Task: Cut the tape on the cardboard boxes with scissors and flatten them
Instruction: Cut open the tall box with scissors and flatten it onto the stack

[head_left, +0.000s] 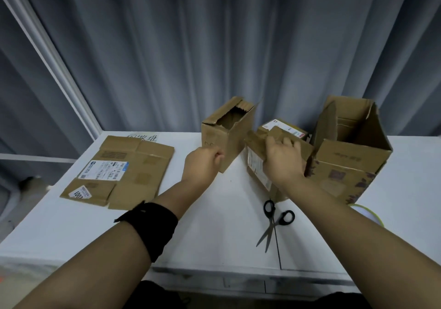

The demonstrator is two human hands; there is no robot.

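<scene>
A: What's leftmost on the table?
B: 1 flattened box. Next the left hand, fingers curled at a corner of the small box; whether they grip it, I cannot tell.
A: And rightward?
B: The right hand grips a flap of the middle box. The scissors lie nearer, untouched, and the big open box stands rightmost

left hand, right hand: bare | left armband: wide, black, frayed edge | lap: dark clothing
</scene>
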